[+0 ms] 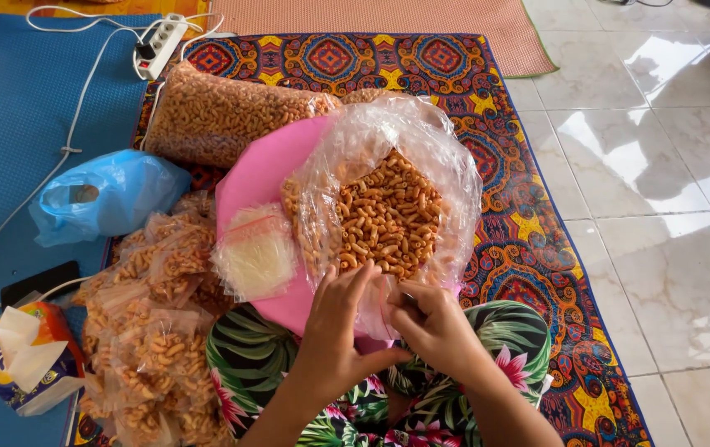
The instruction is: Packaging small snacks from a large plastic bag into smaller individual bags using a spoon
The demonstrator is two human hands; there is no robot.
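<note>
Pinching a small clear bag together, left hand and right hand sit at 6 o'clock below the open snack bag.

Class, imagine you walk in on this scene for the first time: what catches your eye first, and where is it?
First comes the open clear bag of orange curled snacks, resting on a pink tray at the centre. Just below it, the left hand and right hand meet over a small clear bag. To the left lies a heap of small filled packets, all on a bright patterned mat.
</note>
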